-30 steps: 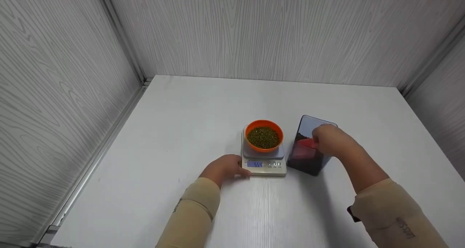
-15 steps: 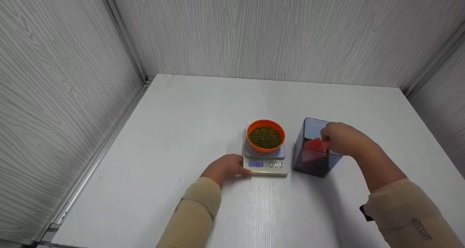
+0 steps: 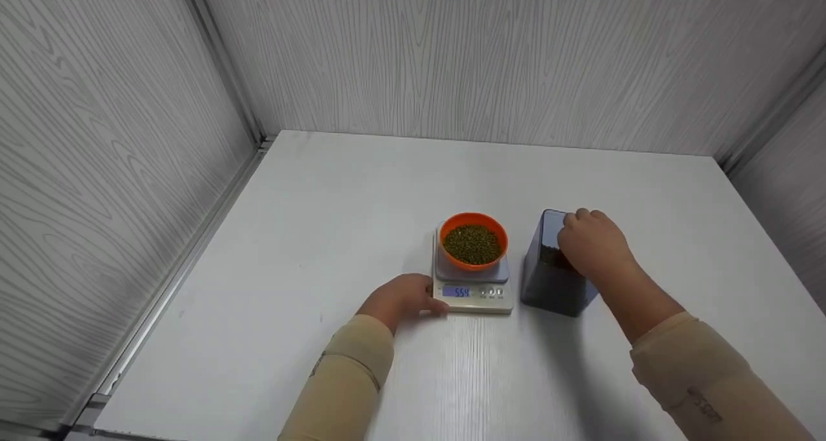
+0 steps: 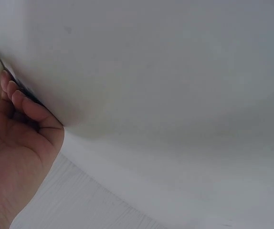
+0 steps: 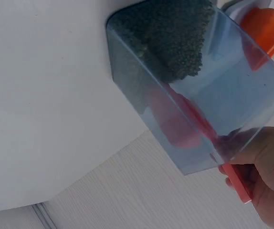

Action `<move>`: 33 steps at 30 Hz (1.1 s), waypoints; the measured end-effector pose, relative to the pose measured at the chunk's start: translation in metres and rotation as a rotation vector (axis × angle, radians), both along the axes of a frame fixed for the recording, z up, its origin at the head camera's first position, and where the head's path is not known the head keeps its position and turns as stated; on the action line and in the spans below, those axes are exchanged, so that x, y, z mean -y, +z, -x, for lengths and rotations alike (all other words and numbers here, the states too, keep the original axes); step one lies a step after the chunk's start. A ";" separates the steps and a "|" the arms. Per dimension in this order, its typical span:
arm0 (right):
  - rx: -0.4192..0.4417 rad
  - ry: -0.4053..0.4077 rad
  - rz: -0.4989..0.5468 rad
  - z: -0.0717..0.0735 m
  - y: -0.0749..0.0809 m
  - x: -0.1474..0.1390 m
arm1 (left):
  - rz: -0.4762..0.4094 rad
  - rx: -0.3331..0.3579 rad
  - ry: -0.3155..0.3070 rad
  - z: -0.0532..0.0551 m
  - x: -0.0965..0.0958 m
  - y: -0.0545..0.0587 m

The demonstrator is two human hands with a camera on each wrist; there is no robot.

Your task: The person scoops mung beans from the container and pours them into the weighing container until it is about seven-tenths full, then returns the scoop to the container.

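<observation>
My left hand point(image 3: 403, 296) grips the left front corner of a white kitchen scale point(image 3: 481, 307), thumb along its front edge. An orange bowl point(image 3: 474, 267) of green mung beans point(image 3: 472, 245) sits on the scale, whose display point(image 3: 457, 292) shows 554. Right of it stands a clear, tall container point(image 3: 548, 286), with more beans point(image 5: 175, 38) low inside. Over its rim, my right hand point(image 3: 594, 244) holds the handle of a red scoop point(image 5: 175, 121). The scoop's head is inside the container above the beans; in the head view the hand mostly hides it.
All of this rests on a white tabletop point(image 3: 322, 215). Pale wood-grain panels point(image 3: 452, 60) rise behind it and on both sides. A metal rail point(image 3: 187, 266) runs along the left edge.
The container has shifted slightly right and stands straighter. My right hand went right, then back left and farther in, and now covers the scoop in the head view. The left hand stays put.
</observation>
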State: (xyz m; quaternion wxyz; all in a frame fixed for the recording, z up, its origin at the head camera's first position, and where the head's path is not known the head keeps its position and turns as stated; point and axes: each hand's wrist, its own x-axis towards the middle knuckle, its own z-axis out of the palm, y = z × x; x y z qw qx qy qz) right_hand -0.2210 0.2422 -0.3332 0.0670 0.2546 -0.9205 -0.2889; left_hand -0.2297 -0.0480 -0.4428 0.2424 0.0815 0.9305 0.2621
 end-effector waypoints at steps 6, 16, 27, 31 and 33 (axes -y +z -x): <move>0.051 0.003 -0.003 0.008 -0.011 -0.008 | -0.014 0.007 0.001 0.001 -0.001 -0.001; 0.204 -0.013 0.169 0.019 -0.014 -0.019 | -0.040 0.023 0.011 -0.001 -0.002 0.000; 0.420 -0.105 0.385 0.021 -0.004 -0.025 | -0.030 0.011 -0.007 -0.001 0.000 0.001; 0.494 -0.118 0.471 0.022 -0.005 -0.025 | -0.015 -0.002 -0.020 0.001 0.000 0.000; 0.528 -0.157 0.504 0.022 -0.006 -0.024 | -0.016 0.001 -0.014 0.002 0.000 -0.001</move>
